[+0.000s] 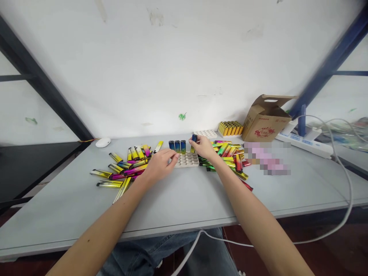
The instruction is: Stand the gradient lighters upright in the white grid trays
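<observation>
A white tray with round holes [187, 160] lies on the table between my hands. Three shiny tubes fading from blue to yellow, with dark ends, stand upright in a row at its back left; the middle one [177, 147] is close between its neighbours. My right hand [202, 145] pinches another blue-and-yellow tube [193, 143], held nearly upright over the tray's back right corner. At the tray's left end is my left hand [161, 163], fingers curled and thumb over the edge, seemingly holding the tray. Its fingertips are partly hidden.
Loose shiny flat cases, yellow and magenta, lie in a left pile [135, 168]; a right pile [230, 153] adds green and red. Behind stand a second white tray [205, 133], a filled yellow-tube tray [230, 129], a cardboard box [266, 122] and a power strip [307, 143].
</observation>
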The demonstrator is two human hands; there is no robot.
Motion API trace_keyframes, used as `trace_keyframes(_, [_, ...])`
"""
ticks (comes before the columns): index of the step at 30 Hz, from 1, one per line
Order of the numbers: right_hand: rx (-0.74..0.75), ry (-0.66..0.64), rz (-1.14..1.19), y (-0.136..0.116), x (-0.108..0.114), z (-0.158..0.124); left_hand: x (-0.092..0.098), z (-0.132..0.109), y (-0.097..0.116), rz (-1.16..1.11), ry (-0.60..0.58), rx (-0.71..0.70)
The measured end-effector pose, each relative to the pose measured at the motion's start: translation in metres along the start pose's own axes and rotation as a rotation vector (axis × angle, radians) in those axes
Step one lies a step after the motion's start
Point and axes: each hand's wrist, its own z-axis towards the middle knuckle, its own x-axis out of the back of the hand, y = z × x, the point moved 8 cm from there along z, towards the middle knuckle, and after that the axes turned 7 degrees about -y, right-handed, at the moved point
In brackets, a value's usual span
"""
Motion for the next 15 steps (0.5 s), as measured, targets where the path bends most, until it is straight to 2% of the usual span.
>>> trace_keyframes(3, [0.055, -0.052, 0.082, -0.004, -0.006, 0.000, 0.008, -0.001, -0.008, 0.024, 0.090, 0.062])
trace_keyframes(8, [0.089, -0.103, 0.068, -0.008, -0.013, -0.001, 0.019, -0.005, -0.018, 0.061, 0.237, 0.111])
trace_keyframes(15, [0.125, -0.087, -0.080, -0.014, -0.007, -0.003, 0.015, -0.005, -0.006, 0.077, 0.251, 0.083])
